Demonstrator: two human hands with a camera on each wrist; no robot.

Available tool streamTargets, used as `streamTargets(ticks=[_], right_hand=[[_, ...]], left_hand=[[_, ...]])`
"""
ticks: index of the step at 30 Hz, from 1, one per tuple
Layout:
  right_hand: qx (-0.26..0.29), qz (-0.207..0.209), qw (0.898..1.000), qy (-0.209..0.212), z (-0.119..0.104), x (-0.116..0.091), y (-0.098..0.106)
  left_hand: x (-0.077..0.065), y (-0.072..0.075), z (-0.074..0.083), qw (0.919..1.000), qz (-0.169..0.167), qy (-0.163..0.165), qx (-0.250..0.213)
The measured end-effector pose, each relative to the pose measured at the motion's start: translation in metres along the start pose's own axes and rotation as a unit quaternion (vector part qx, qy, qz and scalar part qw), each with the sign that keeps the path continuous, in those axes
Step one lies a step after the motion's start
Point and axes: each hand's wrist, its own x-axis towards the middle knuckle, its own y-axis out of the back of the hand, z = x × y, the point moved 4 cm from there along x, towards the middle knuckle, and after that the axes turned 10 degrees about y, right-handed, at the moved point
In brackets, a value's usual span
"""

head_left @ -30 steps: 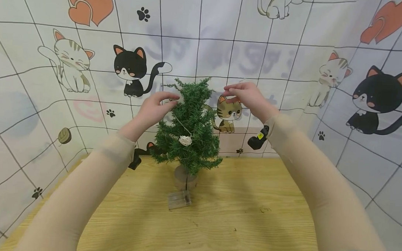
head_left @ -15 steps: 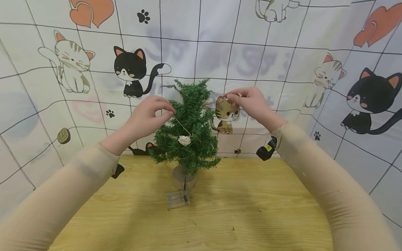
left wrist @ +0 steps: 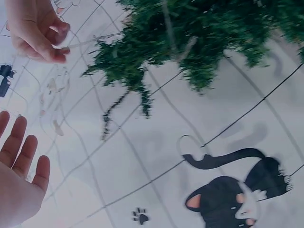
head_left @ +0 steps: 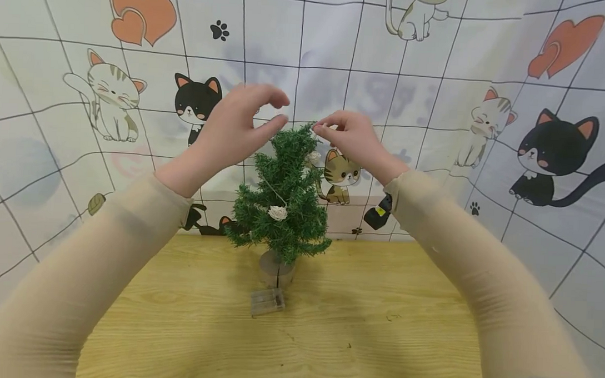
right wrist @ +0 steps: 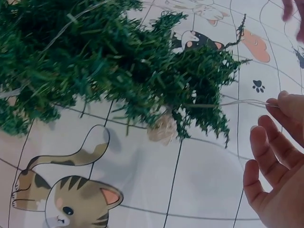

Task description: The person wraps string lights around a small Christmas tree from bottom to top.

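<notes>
A small artificial Christmas tree (head_left: 287, 210) stands upright in a round pot (head_left: 276, 270). My right hand (head_left: 356, 138) is beside its top. In the right wrist view thumb and forefinger pinch a thin light wire (right wrist: 237, 102) that runs into the branches. A pale woven ball (right wrist: 162, 129) sits in the branches near that wire; another white ball (head_left: 278, 212) is on the tree's front, under a length of wire (head_left: 274, 191). My left hand (head_left: 240, 123) is raised left of the treetop, fingers bent loosely and thumb apart, holding nothing; its spread fingers show in the left wrist view.
A clear plastic box (head_left: 267, 302) lies on the wooden table (head_left: 358, 302) in front of the pot. A cloth (head_left: 268, 37) printed with cats and a grid hangs close behind the tree and along both sides.
My left hand has let go of the wire at the tree's left side and risen above it. My right hand has moved left to the treetop, pinching a wire.
</notes>
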Motion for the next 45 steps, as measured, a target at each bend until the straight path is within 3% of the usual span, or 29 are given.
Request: streamTargets(ticks=[4,9,11,17,21,28,35,39,45], right_hand=[[-0.019,0.0,0.999,0.035,-0.009,0.015,-0.009],[-0.019,0.003,0.998,0.056,-0.018,0.025,-0.017],[-0.016,0.003,0.998,0.057,-0.02,0.026,-0.019],[-0.018,-0.003,0.998,0.059,-0.022,0.027,-0.023],[-0.023,-0.013,0.998,0.061,-0.021,0.029,-0.026],[-0.047,-0.042,0.997,0.047,-0.013,0.033,-0.03],[-0.099,-0.089,0.99,0.053,-0.004,0.033,-0.038],[-0.109,-0.095,0.988,0.047,0.0,0.031,-0.04],[-0.119,-0.088,0.988,0.043,0.001,0.028,-0.036]], left_hand=[[0.013,-0.001,0.016,0.9944,-0.014,-0.021,0.103],[0.019,-0.008,0.021,0.9711,-0.048,-0.025,0.233],[0.019,-0.01,0.02,0.9685,-0.06,-0.027,0.24],[0.018,-0.014,0.018,0.9777,-0.06,-0.053,0.194],[0.024,-0.012,0.017,0.9789,-0.056,-0.057,0.188],[0.035,-0.002,-0.014,0.9769,-0.051,-0.007,0.207],[0.031,0.003,-0.063,0.9832,-0.087,0.116,0.111],[0.024,-0.001,-0.086,0.978,-0.11,0.17,0.05],[0.008,-0.021,-0.112,0.9553,-0.145,0.256,-0.031]])
